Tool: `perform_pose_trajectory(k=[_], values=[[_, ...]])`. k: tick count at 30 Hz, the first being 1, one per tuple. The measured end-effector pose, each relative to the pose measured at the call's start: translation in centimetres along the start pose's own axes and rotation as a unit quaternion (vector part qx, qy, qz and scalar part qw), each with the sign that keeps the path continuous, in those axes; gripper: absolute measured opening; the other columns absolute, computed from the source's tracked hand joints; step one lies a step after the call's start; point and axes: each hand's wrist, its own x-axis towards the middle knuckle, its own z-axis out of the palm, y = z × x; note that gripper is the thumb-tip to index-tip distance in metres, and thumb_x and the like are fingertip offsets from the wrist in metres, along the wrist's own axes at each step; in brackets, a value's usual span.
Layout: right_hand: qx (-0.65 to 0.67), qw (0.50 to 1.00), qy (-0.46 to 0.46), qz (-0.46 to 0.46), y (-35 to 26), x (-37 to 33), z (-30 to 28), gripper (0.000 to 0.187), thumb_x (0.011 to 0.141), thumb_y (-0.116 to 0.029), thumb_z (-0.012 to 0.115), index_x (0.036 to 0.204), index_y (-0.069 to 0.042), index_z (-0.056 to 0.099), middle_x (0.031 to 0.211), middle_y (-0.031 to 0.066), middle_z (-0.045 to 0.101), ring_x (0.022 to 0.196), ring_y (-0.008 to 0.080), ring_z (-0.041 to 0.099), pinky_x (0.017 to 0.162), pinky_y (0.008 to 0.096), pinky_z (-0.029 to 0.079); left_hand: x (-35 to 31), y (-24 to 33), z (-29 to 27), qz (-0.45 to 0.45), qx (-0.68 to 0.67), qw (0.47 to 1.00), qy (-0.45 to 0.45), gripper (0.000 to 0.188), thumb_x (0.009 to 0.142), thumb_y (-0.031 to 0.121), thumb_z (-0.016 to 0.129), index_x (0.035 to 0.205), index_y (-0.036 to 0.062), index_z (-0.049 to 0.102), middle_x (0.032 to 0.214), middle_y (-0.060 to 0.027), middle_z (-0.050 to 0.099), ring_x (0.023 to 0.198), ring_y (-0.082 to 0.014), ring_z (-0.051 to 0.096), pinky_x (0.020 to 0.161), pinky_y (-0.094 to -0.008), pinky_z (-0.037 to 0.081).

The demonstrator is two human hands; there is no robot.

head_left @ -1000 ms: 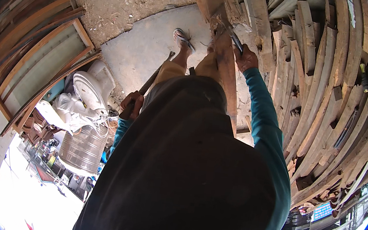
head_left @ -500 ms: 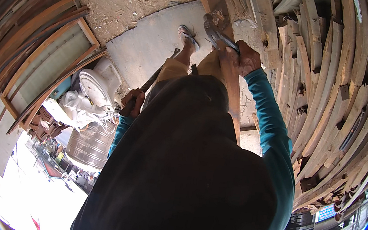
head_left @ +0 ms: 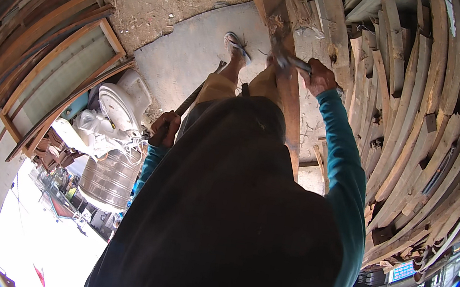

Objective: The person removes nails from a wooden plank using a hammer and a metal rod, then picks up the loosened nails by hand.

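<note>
My right hand [head_left: 320,78] is closed round the handle of a hammer [head_left: 289,60], whose head is smeared by motion. The hammer head is over a long brown wooden beam [head_left: 291,114] running beside my right leg; whether they touch I cannot tell. At my left side, my left hand [head_left: 165,127] grips a dark ribbed pry bar [head_left: 190,101]. Its split tip points forward beside my left shin, apart from the beam.
Stacked old timber [head_left: 400,113] fills the right side. On the left lean wooden frames [head_left: 67,66], near a white toilet [head_left: 120,101] and a ribbed metal tank [head_left: 111,177]. My sandalled foot [head_left: 235,45] rests on a grey sheet [head_left: 191,38].
My right hand has moved right and slightly back with the hammer, and the hammer head has shifted nearer to me over the beam. The left hand and pry bar stay nearly still.
</note>
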Motion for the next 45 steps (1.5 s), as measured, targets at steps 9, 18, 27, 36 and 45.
perform_pose_trajectory(k=[9,18,27,36,45], values=[[0.006,0.992,-0.013,-0.127,-1.0,1.9,-1.8,0.047,0.094,-0.05,0.062,0.089,-0.005,0.055,0.074,0.0179,0.061,0.071,0.0388,0.064,0.064,0.047,0.052,-0.4,1.5,0.4,-0.055,-0.042,0.998,0.006,0.014,0.094,0.002,0.064,0.081,0.0033,0.058,0.078,-0.0051,0.061,0.071,-0.0119,0.052,0.069,-0.0285,0.044],[0.002,0.999,-0.018,-0.045,-1.8,2.9,-2.8,0.048,0.094,-0.056,0.059,0.089,-0.008,0.058,0.081,0.0172,0.065,0.074,0.0404,0.065,0.064,0.048,0.053,-0.6,2.0,0.7,-0.021,-0.06,0.998,-0.009,0.014,0.095,0.003,0.062,0.082,0.0041,0.058,0.076,-0.0035,0.059,0.069,-0.0107,0.049,0.066,-0.0289,0.042],[-0.049,0.994,-0.063,-0.076,-3.4,3.4,-2.2,0.059,0.096,-0.065,0.045,0.094,-0.007,0.059,0.083,0.0171,0.068,0.077,0.0384,0.068,0.067,0.0491,0.055,-1.6,1.1,1.1,0.011,-0.022,0.999,0.023,0.013,0.095,0.003,0.062,0.083,0.0063,0.058,0.077,-0.0019,0.058,0.07,-0.0096,0.049,0.067,-0.0276,0.041],[-0.154,0.98,-0.109,0.06,-2.2,3.4,-1.6,0.056,0.097,-0.062,0.047,0.094,-0.006,0.057,0.081,0.018,0.067,0.077,0.0377,0.068,0.065,0.0497,0.054,-3.3,1.2,1.2,-0.008,0.019,0.998,0.054,0.014,0.095,0.007,0.064,0.082,0.0054,0.06,0.078,-0.0028,0.062,0.071,-0.0107,0.052,0.067,-0.0283,0.043],[-0.172,0.96,-0.16,0.154,-3.7,4.8,-2.1,0.05,0.101,-0.052,0.048,0.1,-0.004,0.058,0.087,0.0209,0.069,0.078,0.0387,0.069,0.069,0.0513,0.054,-4.2,-0.8,0.5,-0.033,-0.082,0.996,0.027,0.012,0.093,0.004,0.064,0.082,0.0065,0.06,0.073,-0.0027,0.058,0.066,-0.0119,0.05,0.064,-0.0295,0.044]])
